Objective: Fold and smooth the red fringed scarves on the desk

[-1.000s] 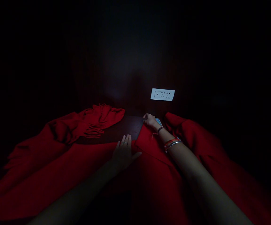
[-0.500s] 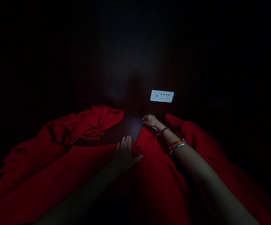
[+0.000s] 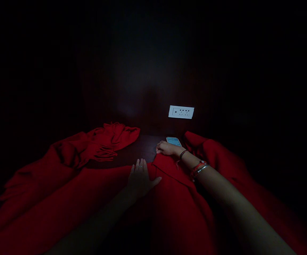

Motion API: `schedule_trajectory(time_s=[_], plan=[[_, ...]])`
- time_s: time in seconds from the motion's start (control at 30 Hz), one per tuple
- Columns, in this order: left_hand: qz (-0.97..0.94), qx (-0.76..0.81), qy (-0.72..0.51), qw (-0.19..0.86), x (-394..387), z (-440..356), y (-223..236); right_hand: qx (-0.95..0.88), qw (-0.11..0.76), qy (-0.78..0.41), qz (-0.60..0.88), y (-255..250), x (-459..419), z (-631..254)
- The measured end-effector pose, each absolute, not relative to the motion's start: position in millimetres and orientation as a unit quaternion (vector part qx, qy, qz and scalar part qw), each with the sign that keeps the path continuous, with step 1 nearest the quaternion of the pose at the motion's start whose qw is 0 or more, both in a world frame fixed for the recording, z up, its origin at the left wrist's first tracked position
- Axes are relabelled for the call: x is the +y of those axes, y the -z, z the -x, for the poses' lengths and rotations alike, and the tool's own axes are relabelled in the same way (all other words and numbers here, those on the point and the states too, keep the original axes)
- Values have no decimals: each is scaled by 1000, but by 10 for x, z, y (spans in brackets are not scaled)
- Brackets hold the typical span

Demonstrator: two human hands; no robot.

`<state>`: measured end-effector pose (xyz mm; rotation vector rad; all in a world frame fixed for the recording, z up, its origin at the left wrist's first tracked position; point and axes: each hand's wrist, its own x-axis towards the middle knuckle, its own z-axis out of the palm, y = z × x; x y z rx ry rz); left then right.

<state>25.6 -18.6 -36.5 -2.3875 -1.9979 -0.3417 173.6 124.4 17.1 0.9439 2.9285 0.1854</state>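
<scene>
Though it's dim, the red flap (image 3: 168, 163) seemingly slants lengthwise away leftward.

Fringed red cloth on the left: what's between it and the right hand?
In the head view, a stretch of dark surface separates the fringed red cloth from the right hand.

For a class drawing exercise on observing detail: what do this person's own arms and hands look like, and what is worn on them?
No sleeves show on either forearm, and both hands are gloveless. The left hand wears a slim, pale metallic ring. Above the right hand are a thin dark band, a red bracelet and a shiny silver bangle.
</scene>
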Motion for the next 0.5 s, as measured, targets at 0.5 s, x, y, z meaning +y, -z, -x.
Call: schedule_trajectory(time_s=[0.5], plan=[[863,-479,160,29,-123,-226,369,861,-122,-44,-492,-228,682,-1948]])
